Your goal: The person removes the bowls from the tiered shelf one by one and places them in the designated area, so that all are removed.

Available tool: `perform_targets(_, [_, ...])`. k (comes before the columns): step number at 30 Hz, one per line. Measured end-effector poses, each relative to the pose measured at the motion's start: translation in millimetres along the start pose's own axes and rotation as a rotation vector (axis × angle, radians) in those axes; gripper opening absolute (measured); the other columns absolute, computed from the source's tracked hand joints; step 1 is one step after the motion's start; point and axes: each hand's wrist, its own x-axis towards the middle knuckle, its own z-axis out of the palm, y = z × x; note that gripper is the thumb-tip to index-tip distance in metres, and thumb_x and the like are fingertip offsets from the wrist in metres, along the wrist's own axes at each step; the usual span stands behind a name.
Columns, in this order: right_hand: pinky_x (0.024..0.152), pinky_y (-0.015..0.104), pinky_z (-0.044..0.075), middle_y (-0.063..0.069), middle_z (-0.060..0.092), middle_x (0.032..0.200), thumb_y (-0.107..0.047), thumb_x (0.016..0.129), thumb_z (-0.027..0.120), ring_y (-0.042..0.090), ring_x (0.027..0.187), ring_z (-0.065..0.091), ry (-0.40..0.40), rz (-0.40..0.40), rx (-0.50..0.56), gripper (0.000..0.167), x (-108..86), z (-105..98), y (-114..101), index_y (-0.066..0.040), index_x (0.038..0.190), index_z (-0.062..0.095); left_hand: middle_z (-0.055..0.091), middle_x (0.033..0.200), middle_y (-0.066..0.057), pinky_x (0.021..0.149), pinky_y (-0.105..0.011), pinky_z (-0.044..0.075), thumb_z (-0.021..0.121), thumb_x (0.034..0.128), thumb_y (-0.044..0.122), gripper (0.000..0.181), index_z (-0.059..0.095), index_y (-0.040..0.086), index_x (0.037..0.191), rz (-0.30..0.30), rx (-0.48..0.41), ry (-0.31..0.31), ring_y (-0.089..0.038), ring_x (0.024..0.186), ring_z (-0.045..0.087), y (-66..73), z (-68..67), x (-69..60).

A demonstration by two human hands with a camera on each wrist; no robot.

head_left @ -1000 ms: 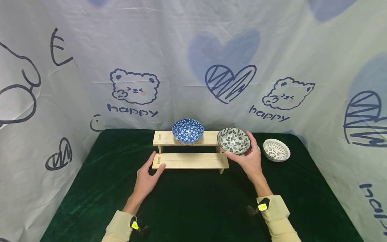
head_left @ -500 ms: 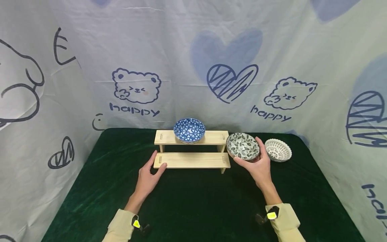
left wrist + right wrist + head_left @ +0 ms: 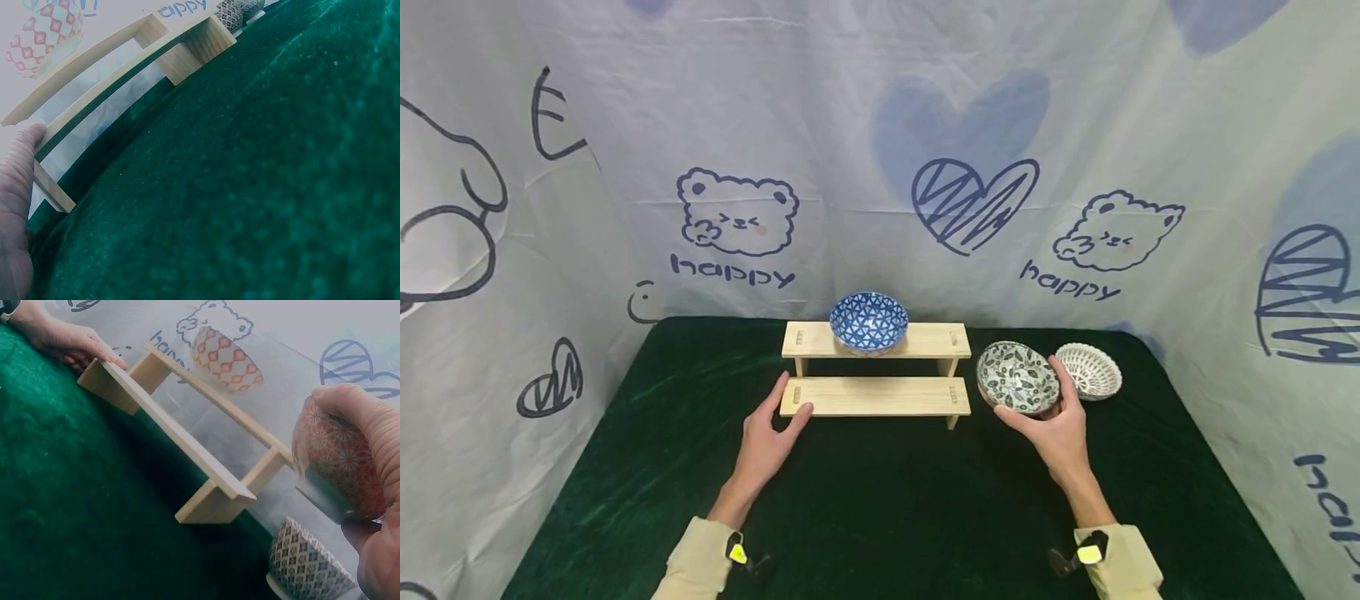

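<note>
My right hand (image 3: 1060, 425) holds a bowl (image 3: 1017, 377) with dark leaves inside and reddish flowers outside, thumb and fingers on opposite sides. The bowl is tilted, to the right of a two-tier wooden shelf (image 3: 880, 397). At the shelf's left end my left hand (image 3: 763, 442) grips the lower tier, thumb at the front edge. A blue triangle-patterned bowl (image 3: 869, 323) rests on the upper tier; its outside shows red diamonds in the right wrist view. Just behind the held bowl is a white bowl (image 3: 1092, 372), grey-checked outside (image 3: 303, 562).
Dark green velvet cloth (image 3: 880, 508) covers the table. A pale curtain (image 3: 835, 125) with bear and heart drawings hangs close behind the shelf and along both sides.
From the right end of the upper tier, my right hand has carried the leaf-patterned bowl rightward and nearer to me. My left hand stays at the shelf's left end.
</note>
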Motion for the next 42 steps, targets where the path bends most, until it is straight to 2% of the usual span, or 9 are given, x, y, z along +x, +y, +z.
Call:
perform_targets(6, [0.103, 0.005, 0.039, 0.006, 0.029, 0.169, -0.006, 0.079, 0.092, 0.026, 0.146, 0.040, 0.013, 0.002, 0.037, 0.111, -7.7, -6, 8, -0.015, 0.166, 0.024, 0.040, 0.166, -0.007, 0.123, -0.056, 0.031, 0.068, 0.0999, 0.051, 0.080, 0.036, 0.014, 0.164, 0.001, -0.001, 0.002, -0.031, 0.152, 0.039, -0.5, 0.2, 0.6])
perform_targets(11, [0.102, 0.004, 0.038, 0.006, 0.025, 0.170, -0.005, 0.079, 0.091, 0.026, 0.146, 0.038, 0.006, 0.026, 0.043, 0.112, -16.7, -9, 17, -0.016, 0.167, 0.023, 0.040, 0.166, -0.007, 0.123, -0.057, 0.031, 0.067, 0.0998, 0.051, 0.080, 0.036, 0.015, 0.164, -0.005, 0.000, 0.000, -0.031, 0.152, 0.039, -1.2, 0.1, -0.7])
perform_targets(16, [0.098, 0.003, 0.039, 0.007, 0.029, 0.167, -0.005, 0.078, 0.092, 0.024, 0.144, 0.039, 0.011, 0.060, 0.044, 0.112, -25.3, -12, 24, -0.017, 0.166, 0.024, 0.040, 0.166, -0.007, 0.123, -0.057, 0.031, 0.067, 0.0998, 0.052, 0.080, 0.036, 0.014, 0.164, -0.001, 0.001, 0.002, -0.031, 0.152, 0.039, -1.0, -0.3, -0.1])
perform_targets(28, [0.092, 0.004, 0.039, 0.011, 0.036, 0.160, -0.007, 0.073, 0.096, 0.024, 0.136, 0.042, 0.033, 0.102, -0.037, 0.116, -38.0, -20, 42, -0.016, 0.165, 0.026, 0.039, 0.166, -0.007, 0.123, -0.057, 0.031, 0.067, 0.0999, 0.052, 0.080, 0.036, 0.015, 0.164, -0.013, 0.006, 0.000, -0.031, 0.153, 0.038, 0.4, -0.2, -1.2])
perform_targets(37, [0.091, 0.003, 0.036, 0.013, 0.035, 0.161, -0.010, 0.075, 0.095, 0.029, 0.139, 0.041, 0.033, 0.131, -0.069, 0.114, -41.1, -22, 48, -0.016, 0.165, 0.026, 0.038, 0.167, -0.007, 0.123, -0.057, 0.031, 0.066, 0.1000, 0.053, 0.081, 0.035, 0.015, 0.164, -0.012, 0.007, -0.005, -0.030, 0.153, 0.037, -0.1, -0.4, -1.5])
perform_targets(42, [0.097, 0.011, 0.037, 0.013, 0.034, 0.163, -0.014, 0.075, 0.096, 0.029, 0.142, 0.039, 0.027, 0.162, -0.098, 0.114, -43.6, -24, 48, -0.016, 0.165, 0.026, 0.038, 0.167, -0.007, 0.123, -0.057, 0.031, 0.066, 0.1000, 0.053, 0.081, 0.035, 0.015, 0.164, -0.011, 0.011, -0.005, -0.031, 0.153, 0.037, 0.3, -0.4, -1.4])
